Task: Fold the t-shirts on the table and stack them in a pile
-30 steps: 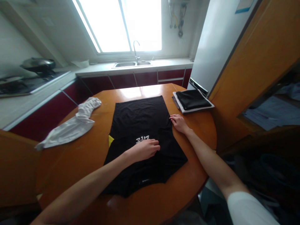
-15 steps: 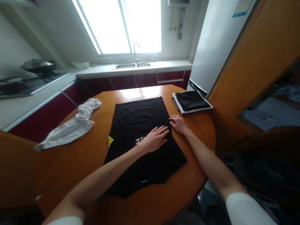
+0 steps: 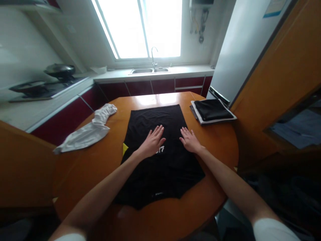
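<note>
A black T-shirt [image 3: 160, 177] lies spread flat on the wooden table [image 3: 100, 167], its hem toward the window and its neckline toward me. White lettering shows at its middle, partly covered by my left hand [image 3: 151, 142]. That hand rests flat on the fabric, fingers stretched out. My right hand [image 3: 190, 140] lies at the shirt's right edge, fingers extended, with nothing gripped. A small yellow patch [image 3: 125, 148] sticks out at the shirt's left side.
On the table's left lies a crumpled white garment [image 3: 87, 134]. A stack of folded clothes [image 3: 213, 110], black on top, sits at the back right beside the fridge [image 3: 240, 43]. Beyond are a sink [image 3: 141, 71] and a stove with a wok [image 3: 60, 71].
My left hand has slid left and away from me across the shirt. The right hand's fingers have straightened from a curled hold at the edge. The view has turned slightly left.
</note>
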Tool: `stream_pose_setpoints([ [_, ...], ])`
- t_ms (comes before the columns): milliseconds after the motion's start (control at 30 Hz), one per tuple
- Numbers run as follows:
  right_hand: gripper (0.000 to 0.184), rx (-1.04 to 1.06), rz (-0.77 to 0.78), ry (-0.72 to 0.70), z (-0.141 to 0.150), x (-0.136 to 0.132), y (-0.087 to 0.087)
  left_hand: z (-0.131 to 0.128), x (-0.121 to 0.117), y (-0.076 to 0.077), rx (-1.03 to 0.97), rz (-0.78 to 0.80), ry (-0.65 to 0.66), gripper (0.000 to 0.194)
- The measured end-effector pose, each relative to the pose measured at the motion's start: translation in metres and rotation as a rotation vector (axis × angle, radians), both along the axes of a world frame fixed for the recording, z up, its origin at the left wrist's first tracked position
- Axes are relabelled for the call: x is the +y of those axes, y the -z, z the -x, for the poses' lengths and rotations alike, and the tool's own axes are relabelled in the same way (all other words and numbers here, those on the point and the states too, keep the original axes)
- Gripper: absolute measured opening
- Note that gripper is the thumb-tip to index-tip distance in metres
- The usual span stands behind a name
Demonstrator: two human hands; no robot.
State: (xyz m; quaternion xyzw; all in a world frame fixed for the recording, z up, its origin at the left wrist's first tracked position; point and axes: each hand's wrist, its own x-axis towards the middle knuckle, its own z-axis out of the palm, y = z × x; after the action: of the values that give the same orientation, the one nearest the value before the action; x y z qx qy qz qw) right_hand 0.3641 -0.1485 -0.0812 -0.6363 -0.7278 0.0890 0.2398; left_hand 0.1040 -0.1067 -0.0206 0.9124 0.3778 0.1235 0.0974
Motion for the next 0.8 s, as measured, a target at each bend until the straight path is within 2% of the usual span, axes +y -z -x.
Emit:
stream_pose_setpoints([
  [67, 0.057, 0.001, 0.029, -0.001, 0.000, 0.000, 0.001, 0.038, 0.013, -0.006, -0.087, 0.013, -0.175, 0.061],
  [167, 0.056, 0.059, -0.032, 0.051, -0.004, -0.001, -0.005, 0.097, 0.019, -0.009, -0.212, -0.003, -0.417, 0.061],
  [233, 0.055, 0.084, -0.091, 0.083, -0.003, -0.004, -0.011, 0.127, 0.012, -0.006, -0.256, -0.032, -0.505, 0.058],
  [300, 0.054, 0.078, -0.127, 0.084, 0.003, -0.008, -0.015, 0.142, -0.003, 0.001, -0.271, -0.049, -0.512, 0.055],
  [433, 0.056, -0.034, -0.117, -0.002, 0.023, -0.018, -0.010, 0.136, -0.031, 0.025, -0.175, -0.022, -0.411, 0.053],
  [567, 0.063, -0.196, 0.009, -0.059, 0.033, -0.022, 0.002, 0.119, -0.044, 0.045, 0.060, -0.013, -0.353, 0.061],
  [667, 0.064, -0.241, 0.044, -0.054, 0.032, -0.023, 0.003, 0.117, -0.046, 0.050, 0.122, -0.043, -0.358, 0.063],
  [800, 0.066, -0.238, -0.052, -0.042, 0.033, -0.027, -0.003, 0.120, -0.046, 0.048, 0.094, -0.075, -0.379, 0.063],
])
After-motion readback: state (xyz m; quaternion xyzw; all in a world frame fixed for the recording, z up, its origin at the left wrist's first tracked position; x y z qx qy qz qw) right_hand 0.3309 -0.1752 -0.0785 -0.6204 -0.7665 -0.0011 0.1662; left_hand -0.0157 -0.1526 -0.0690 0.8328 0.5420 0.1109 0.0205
